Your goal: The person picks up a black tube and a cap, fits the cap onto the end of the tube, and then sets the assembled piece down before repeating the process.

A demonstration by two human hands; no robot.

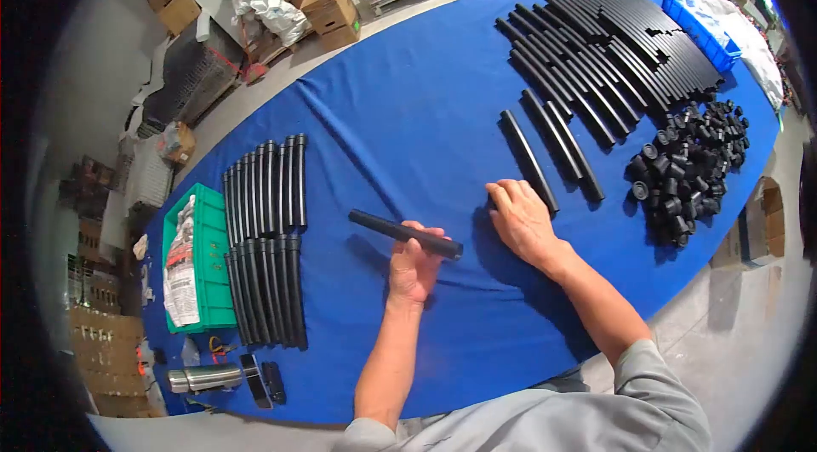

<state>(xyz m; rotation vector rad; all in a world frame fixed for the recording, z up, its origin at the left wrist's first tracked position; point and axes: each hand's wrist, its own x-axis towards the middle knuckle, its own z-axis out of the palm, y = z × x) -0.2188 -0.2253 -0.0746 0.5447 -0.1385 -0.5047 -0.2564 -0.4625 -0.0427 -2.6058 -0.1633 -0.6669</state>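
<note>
My left hand (414,269) grips a black tube (379,223) over the middle of the blue-covered table. The tube lies slantwise across my fingers, with a thicker collar at its right end. My right hand (525,225) is closed, its fingers curled downward just right of that tube and apart from it. Something dark shows at its fingertips, too small to name. Close beyond my right hand lies a single black tube (529,161). Two more tubes (563,145) lie beside it, and a heap of small black caps (691,164) spreads farther right.
Many black tubes (596,52) lie in rows at the far right, near a blue crate (699,31). Tubes with collars (268,188) line up on the left beside a green crate (213,256). A steel flask (204,379) and a phone (255,380) lie at the near left.
</note>
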